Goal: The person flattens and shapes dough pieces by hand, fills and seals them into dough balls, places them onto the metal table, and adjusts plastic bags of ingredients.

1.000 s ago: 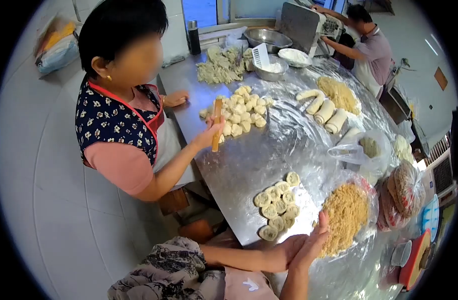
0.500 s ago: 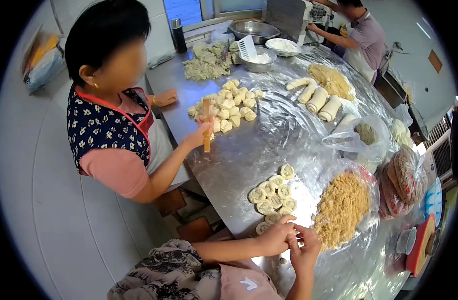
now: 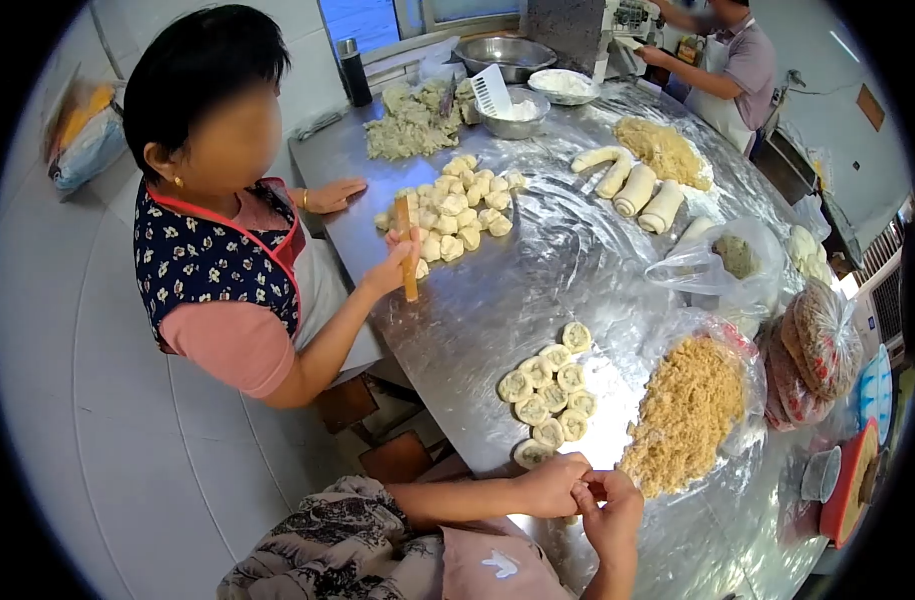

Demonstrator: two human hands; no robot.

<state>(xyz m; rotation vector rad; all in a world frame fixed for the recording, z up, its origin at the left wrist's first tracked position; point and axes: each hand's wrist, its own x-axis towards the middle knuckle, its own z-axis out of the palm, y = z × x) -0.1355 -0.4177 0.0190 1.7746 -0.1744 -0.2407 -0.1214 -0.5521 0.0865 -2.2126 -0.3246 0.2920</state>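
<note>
Dough pieces [image 3: 553, 398] with sunken centres lie in a cluster on the metal table [image 3: 498, 320], just beyond the left hand [image 3: 556, 487]; these I judge already shaped. Many plain lumps [image 3: 461, 208] remain piled farther away, apparently unshaped, and a large crumbly heap [image 3: 686, 412] lies near the right hand [image 3: 613, 512]. The fingertips of both hands are bent and meet closely (whether they grasp something, I cannot tell). Compared with one second ago, the right fingers are no longer stretched upward; the cluster keeps its arrangement.
</note>
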